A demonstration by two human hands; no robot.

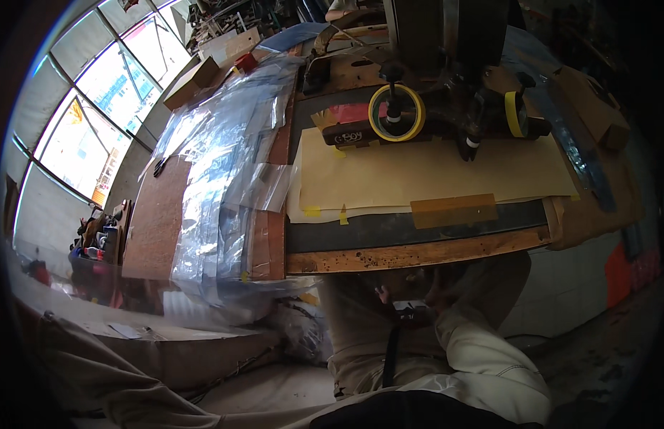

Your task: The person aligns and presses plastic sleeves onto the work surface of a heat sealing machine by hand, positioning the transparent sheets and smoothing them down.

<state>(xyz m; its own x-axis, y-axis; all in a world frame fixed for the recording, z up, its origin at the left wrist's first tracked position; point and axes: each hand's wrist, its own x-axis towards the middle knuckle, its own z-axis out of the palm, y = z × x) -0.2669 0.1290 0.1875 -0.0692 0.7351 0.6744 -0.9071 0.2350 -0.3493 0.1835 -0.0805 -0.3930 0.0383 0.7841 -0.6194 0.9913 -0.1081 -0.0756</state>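
Observation:
Below the table's wooden front edge (418, 250), in deep shadow, two skin-toned patches show close together. The left one looks like my left hand (383, 294) and the right one like my right hand (434, 293). Between them is a small dark object (412, 310) with a pale glint; its kind is too dim to make out. Whether either hand grips it does not show. Above, cream paper sheets (432, 175) lie on the dark work surface, with a strip of brown tape (453, 211) across their near edge.
A dark clamp bar (446, 129) on a machine column crosses the sheets, with yellow tape rolls (421, 114) hung on its knobs. Clear plastic sheets (225, 164) cover the left board. Small scissors (159, 167) lie there. Brown paper (604, 193) drapes the right side.

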